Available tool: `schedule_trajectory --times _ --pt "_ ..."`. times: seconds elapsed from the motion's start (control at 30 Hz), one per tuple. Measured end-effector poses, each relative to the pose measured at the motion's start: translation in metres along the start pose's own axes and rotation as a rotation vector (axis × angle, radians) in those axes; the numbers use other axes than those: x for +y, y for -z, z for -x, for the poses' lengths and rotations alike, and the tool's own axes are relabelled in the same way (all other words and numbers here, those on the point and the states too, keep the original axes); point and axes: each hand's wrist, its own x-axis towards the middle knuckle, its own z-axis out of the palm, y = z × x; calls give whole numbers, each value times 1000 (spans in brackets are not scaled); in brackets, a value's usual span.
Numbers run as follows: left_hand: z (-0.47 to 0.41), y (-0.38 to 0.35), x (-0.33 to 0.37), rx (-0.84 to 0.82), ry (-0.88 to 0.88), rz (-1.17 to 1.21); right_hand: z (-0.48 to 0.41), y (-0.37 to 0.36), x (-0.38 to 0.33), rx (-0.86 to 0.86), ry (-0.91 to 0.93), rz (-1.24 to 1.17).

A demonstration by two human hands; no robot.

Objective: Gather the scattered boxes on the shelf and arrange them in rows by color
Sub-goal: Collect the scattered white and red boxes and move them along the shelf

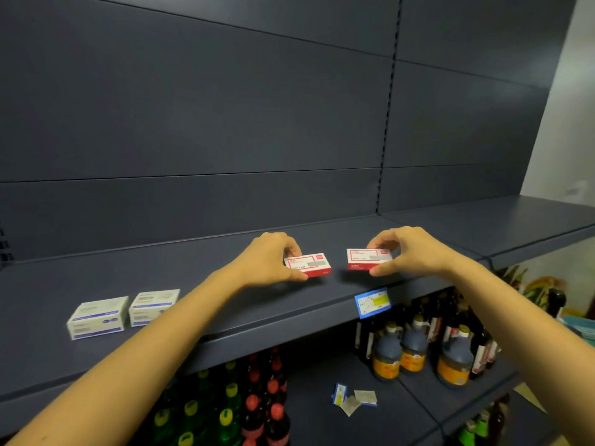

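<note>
Two small red-and-white boxes lie near the middle of the dark shelf (225, 304). My left hand (267, 259) pinches the left red box (310, 265) by its left end. My right hand (409, 249) pinches the right red box (367, 258) by its right end. A small gap separates the two red boxes. Further left, near the shelf's front, two blue-and-white boxes sit side by side: one (96, 317) at the far left, the other (153, 305) next to it, partly hidden by my left forearm.
A blue price tag (373, 302) hangs on the shelf's front edge. Below stand dark sauce jugs (415, 346), red- and green-capped bottles (254, 410) and loose paper tags (354, 397). The shelf's back panel rises behind the boxes.
</note>
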Motion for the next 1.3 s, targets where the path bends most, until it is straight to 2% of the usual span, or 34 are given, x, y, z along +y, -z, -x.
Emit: schedule_trajectory --times 0.2,0.33,0.5,0.63,0.7,0.93,1.1,1.3 --pt "-38 -29 12 -38 37 -22 -28 4 45 -18 35 -29" --pt "-45 -49 14 -120 100 24 -42 1 66 -108 92 -63" --pt "-38 -52 21 -122 208 95 -66 -3 70 -204 198 -95" --pt "-25 -47 35 54 340 17 -76 -13 69 -356 227 -27" --pt "-15 -35 40 149 380 -78 -80 -12 65 -350 285 -15" --pt "57 12 33 266 591 -399 -84 -31 -8 -136 641 7" --pt "125 40 28 341 764 -472 -72 -62 -89 -126 861 19" --pt "207 67 15 315 975 -542 -51 -94 -173 -154 1026 -8"
